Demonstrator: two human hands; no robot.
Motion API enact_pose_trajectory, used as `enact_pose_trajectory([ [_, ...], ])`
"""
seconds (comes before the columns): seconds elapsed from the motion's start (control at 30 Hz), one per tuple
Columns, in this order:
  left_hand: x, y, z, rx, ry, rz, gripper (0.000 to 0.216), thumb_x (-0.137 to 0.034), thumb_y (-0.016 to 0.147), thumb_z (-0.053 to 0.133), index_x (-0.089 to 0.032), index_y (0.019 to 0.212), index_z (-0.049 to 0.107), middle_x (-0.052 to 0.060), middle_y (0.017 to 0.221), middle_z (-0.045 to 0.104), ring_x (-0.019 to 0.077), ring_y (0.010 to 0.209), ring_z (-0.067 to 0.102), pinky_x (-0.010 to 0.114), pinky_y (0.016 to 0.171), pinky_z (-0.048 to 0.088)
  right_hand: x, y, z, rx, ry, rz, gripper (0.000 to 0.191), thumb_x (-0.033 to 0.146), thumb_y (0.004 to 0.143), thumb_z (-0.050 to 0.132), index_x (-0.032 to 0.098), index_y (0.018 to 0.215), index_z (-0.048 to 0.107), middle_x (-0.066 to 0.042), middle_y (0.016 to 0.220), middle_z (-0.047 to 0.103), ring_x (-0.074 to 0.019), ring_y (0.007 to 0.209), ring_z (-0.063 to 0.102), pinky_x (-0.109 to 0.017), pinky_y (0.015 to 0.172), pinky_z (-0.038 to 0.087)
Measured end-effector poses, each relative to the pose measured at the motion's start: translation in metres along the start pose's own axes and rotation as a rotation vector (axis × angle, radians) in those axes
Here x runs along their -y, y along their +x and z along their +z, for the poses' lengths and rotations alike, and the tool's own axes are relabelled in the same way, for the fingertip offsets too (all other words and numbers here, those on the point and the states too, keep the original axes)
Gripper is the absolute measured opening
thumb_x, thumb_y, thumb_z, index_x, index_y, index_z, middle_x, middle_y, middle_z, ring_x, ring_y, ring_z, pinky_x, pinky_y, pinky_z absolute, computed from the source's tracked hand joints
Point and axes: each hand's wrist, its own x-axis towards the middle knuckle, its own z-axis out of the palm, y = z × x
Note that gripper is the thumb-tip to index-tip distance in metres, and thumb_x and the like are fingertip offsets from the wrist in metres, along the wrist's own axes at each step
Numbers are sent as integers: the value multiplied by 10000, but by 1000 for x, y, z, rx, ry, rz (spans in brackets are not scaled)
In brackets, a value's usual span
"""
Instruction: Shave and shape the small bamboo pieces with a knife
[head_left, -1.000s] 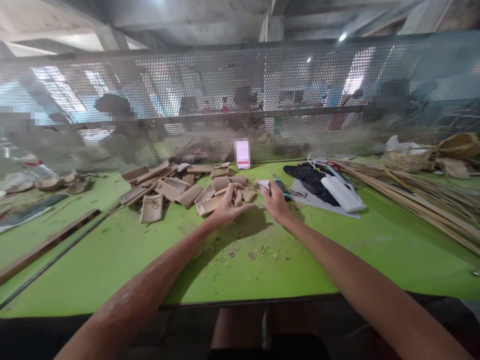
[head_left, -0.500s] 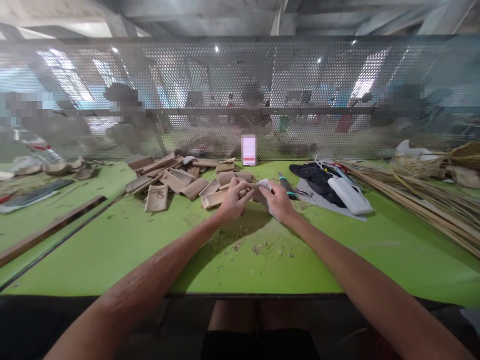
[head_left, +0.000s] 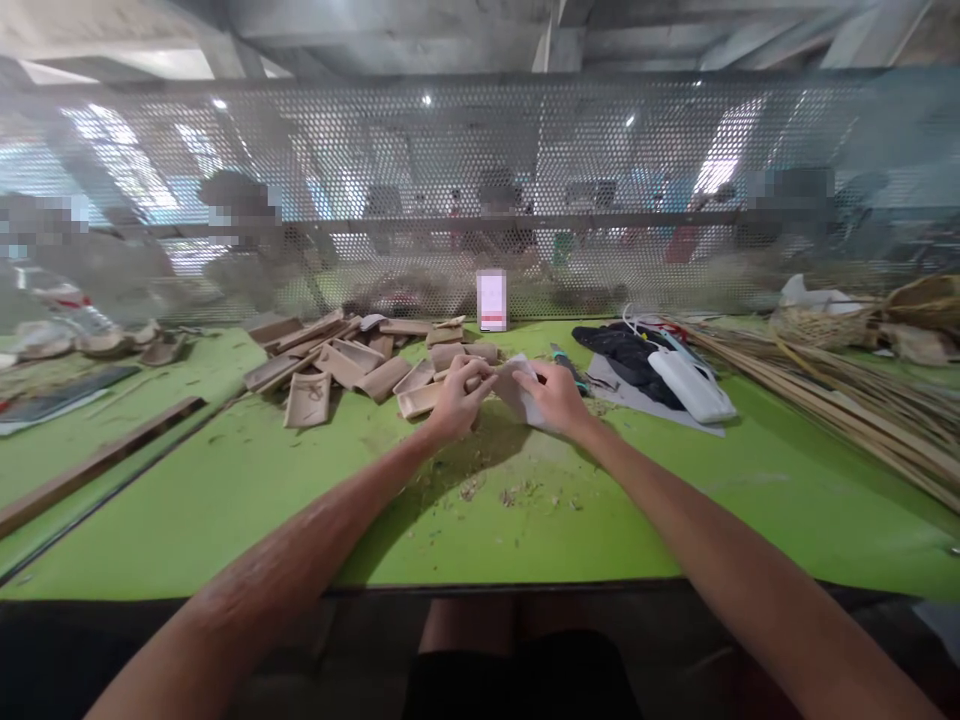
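Observation:
My left hand (head_left: 457, 400) is closed round a small tan bamboo piece (head_left: 474, 380) at the near edge of a heap of curved tan bamboo pieces (head_left: 352, 365) on the green table (head_left: 225, 500). My right hand (head_left: 556, 397) is closed on a pale folded sheet (head_left: 517, 392), perhaps sandpaper or cloth, pressed against that piece. The two hands meet just above the tabletop. Shavings (head_left: 517, 492) lie scattered in front of them.
A knife with a teal-banded handle (head_left: 564, 364) lies right of my hands, beside dark cloth (head_left: 619, 350) and a white case (head_left: 690, 385). Long bamboo strips (head_left: 825, 395) and baskets fill the far right. A phone (head_left: 491, 299) leans on the perforated metal screen; people sit beyond it.
My right hand has brought the pale sheet against the bamboo piece in my left hand. Both hands have drawn slightly closer together; the view has shifted a little.

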Motion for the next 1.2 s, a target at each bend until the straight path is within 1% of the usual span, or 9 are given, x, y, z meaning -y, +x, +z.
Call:
enact_pose_trajectory([
  [0.17, -1, 0, -1, -42, -18, -38, 167, -326, 944, 581, -206, 833, 616, 45, 951, 558, 199, 973, 554, 343, 904, 456, -6, 1, -3, 100, 32, 44, 544, 619, 850, 544, 206, 530, 394, 39, 534, 334, -108, 553, 299, -289, 547, 197],
  [0.27, -2, 0, -3, -40, -19, -45, 229, -337, 966, 543, -204, 786, 591, 36, 895, 541, 189, 917, 552, 338, 872, 459, -7, 0, -3, 148, 154, 83, 541, 655, 812, 594, 184, 560, 509, 30, 545, 388, -104, 541, 304, -277, 520, 207],
  [0.37, -3, 1, -5, -30, -11, -35, 258, -327, 978, 524, -203, 760, 579, 34, 878, 540, 188, 909, 556, 341, 866, 463, -8, 0, -1, 202, 245, 103, 513, 653, 787, 631, 150, 700, 683, 22, 556, 454, -107, 538, 326, -261, 499, 218],
  [0.47, -6, 1, -7, -18, 17, -20, 243, -309, 975, 537, -207, 757, 575, 38, 884, 551, 194, 937, 555, 343, 871, 468, -8, 1, -1, 234, 281, 89, 501, 630, 781, 651, 138, 775, 747, 4, 592, 533, -115, 557, 378, -249, 503, 255],
  [0.6, -10, 2, -7, 4, 23, -49, 269, -331, 974, 539, -199, 741, 566, 43, 914, 539, 187, 939, 556, 337, 874, 480, -7, 1, -3, 272, 318, 57, 467, 598, 790, 665, 142, 788, 764, -16, 654, 605, -142, 622, 470, -258, 562, 347],
  [0.73, -12, 1, -7, 11, 29, -70, 257, -342, 968, 550, -192, 763, 589, 46, 940, 532, 183, 924, 563, 337, 871, 489, -7, -2, -5, 286, 312, 68, 413, 543, 800, 682, 137, 760, 749, -14, 638, 592, -135, 593, 459, -262, 549, 343],
  [0.83, -12, 1, -8, 11, 24, -41, 137, -297, 953, 576, -201, 905, 662, 53, 985, 553, 193, 988, 574, 356, 926, 486, -6, -4, -5, 316, 345, 80, 354, 485, 772, 724, 132, 786, 743, -17, 672, 614, -133, 600, 476, -263, 565, 363],
  [0.93, -12, 0, -7, 70, 16, 1, 160, -288, 951, 585, -219, 1041, 697, 73, 1075, 571, 212, 1090, 573, 376, 979, 480, -4, -4, -4, 312, 345, 71, 305, 425, 734, 751, 130, 813, 745, -16, 699, 636, -139, 626, 504, -265, 597, 388],
  [1.2, -8, -1, -8, 126, 23, 45, 226, -397, 913, 655, -227, 1050, 715, 85, 1090, 561, 236, 1115, 569, 400, 999, 478, 4, -6, -4, 274, 300, 65, 268, 405, 743, 722, 137, 755, 730, -9, 678, 640, -150, 642, 519, -267, 613, 396],
])
